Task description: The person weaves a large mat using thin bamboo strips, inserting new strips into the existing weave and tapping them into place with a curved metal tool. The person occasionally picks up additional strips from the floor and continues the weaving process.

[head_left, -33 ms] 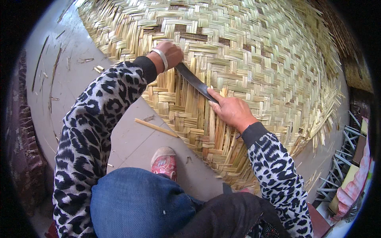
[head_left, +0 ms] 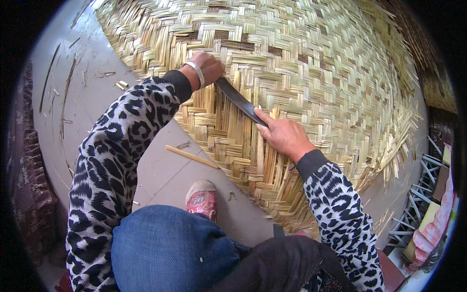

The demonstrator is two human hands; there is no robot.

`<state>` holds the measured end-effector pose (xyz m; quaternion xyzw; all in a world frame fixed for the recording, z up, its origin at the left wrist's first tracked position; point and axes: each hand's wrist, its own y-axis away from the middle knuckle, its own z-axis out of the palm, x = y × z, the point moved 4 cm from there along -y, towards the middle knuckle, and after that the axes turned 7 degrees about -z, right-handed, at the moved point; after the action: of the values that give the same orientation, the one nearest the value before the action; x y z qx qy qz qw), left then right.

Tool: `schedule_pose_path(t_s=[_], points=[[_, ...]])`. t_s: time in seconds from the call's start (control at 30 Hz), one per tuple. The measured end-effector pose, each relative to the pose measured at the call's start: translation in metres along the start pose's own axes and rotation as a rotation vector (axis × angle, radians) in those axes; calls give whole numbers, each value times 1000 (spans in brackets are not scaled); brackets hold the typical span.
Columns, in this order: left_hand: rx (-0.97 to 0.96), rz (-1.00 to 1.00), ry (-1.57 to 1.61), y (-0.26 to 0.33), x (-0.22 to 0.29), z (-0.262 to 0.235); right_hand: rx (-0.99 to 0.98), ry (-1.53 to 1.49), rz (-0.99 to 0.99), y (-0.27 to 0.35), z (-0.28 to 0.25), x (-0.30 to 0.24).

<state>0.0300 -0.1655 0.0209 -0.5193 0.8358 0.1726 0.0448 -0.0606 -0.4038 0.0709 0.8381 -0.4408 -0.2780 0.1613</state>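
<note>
A large mat point(head_left: 316, 92) of pale green and straw-coloured woven strips lies spread on the floor. Across its left part slants a long, dark, flat blade point(head_left: 238, 100). My left hand point(head_left: 206, 68) is closed at the blade's far end; what the fingers grip there is partly hidden. My right hand point(head_left: 287, 136) holds the near end, its thumb and forefinger along the dark surface. Below the blade, loose uncrossed strips point(head_left: 233, 117) run toward the mat's near left edge, some lifted from the weave.
My shoe point(head_left: 202, 199) rests on the tiled floor point(head_left: 168, 180) beside the mat edge. A cut strip point(head_left: 191, 156) and dark scraps point(head_left: 68, 92) lie on the tiles. At the right stand a grey metal rack point(head_left: 413, 209) and a pink cloth point(head_left: 433, 238).
Almost nothing differs; my left forearm and hand have shifted very slightly. The blade and my right hand stay in place.
</note>
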Motion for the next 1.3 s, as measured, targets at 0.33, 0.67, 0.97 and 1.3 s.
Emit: schedule_pose_path(t_s=[0.33,0.67,0.97,1.3], points=[[-116,35,752,45,27,-2,-4,-78,-13,-8,16,0],[-813,393,1130,148,46,-8,-16,-143,-6,24,-31,-14],[-459,-520,1948,76,32,28,-181,-1098,86,85,-51,-64],[-331,-710,1836,94,47,40,-335,-1287,157,85,-12,-73]])
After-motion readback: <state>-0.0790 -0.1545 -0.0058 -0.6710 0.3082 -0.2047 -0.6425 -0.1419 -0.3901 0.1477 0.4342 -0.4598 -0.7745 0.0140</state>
